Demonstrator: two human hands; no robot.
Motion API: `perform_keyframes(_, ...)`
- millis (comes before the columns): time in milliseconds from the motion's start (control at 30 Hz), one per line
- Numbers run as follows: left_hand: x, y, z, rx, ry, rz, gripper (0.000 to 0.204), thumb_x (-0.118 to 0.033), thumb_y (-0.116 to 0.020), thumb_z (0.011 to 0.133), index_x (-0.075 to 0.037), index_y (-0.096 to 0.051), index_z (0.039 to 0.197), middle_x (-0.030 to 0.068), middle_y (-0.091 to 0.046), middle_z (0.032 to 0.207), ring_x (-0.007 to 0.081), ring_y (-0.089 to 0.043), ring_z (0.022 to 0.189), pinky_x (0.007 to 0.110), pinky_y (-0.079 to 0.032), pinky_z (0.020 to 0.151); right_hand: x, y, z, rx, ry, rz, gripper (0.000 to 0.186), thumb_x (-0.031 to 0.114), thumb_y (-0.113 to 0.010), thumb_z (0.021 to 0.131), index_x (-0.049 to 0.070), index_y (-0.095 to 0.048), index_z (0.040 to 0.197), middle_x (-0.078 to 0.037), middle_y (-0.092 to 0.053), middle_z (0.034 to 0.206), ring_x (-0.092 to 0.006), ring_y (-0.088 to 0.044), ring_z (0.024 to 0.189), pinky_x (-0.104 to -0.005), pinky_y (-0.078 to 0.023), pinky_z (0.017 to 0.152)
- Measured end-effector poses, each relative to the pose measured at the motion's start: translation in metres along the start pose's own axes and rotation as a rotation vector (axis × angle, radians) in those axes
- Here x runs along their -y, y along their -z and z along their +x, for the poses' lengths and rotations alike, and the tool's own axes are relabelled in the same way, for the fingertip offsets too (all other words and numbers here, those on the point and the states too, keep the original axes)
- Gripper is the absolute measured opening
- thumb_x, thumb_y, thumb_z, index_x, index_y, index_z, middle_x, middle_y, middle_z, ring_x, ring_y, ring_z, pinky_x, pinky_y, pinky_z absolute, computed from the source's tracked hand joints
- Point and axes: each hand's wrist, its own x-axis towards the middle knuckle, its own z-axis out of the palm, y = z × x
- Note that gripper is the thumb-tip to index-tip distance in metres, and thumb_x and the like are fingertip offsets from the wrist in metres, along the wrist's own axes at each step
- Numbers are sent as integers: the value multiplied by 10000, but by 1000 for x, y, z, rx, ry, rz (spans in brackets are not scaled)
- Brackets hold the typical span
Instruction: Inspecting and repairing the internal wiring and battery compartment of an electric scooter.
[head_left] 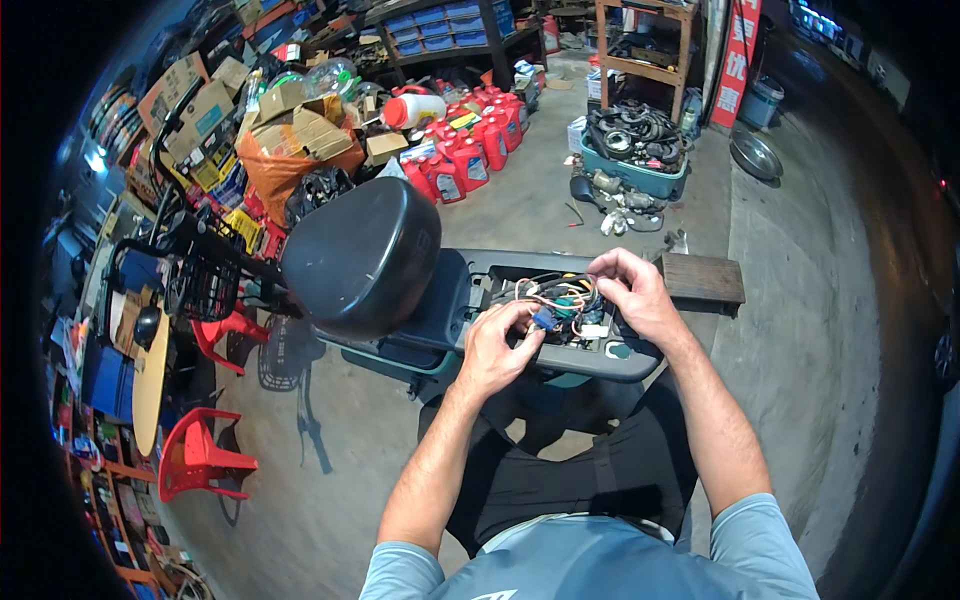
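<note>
A blue connector (544, 319) is pinched by the left hand (495, 347), left of the right hand (638, 298), where wiring (577, 290) appears gripped.

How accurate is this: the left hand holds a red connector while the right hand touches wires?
The colour is wrong: in the head view, the left hand holds a blue connector while the right hand touches wires.

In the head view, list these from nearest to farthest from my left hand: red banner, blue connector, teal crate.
1. Blue connector: at the fingertips of your left hand.
2. Teal crate: on the floor, ahead and right.
3. Red banner: farther ahead and right.
</note>
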Motion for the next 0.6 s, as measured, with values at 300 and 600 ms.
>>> perform_keyframes(300, 0, 4, -1, -39, -53, -28, 245, -174, -745, 836, -45, -705, 1041, 66, -680, 854, 202, -629, 792, 336, -513, 730, -4, -1, -1, 11, 5, 18, 175, -2, -608, 923, -17, -650, 1092, 1, -649, 911, -56, -572, 829, -231, -483, 762)
perform_keyframes(600, 3, 4, 5, 20, 54, -150, 200, -181, -743, 862, -31, -727, 994, 67, -709, 884, 169, -624, 803, 314, -506, 755, -3, -1, -1, 13, 0, -10, 173, -3, -614, 918, -16, -642, 1088, 14, -629, 873, -44, -550, 791, -225, -475, 731)
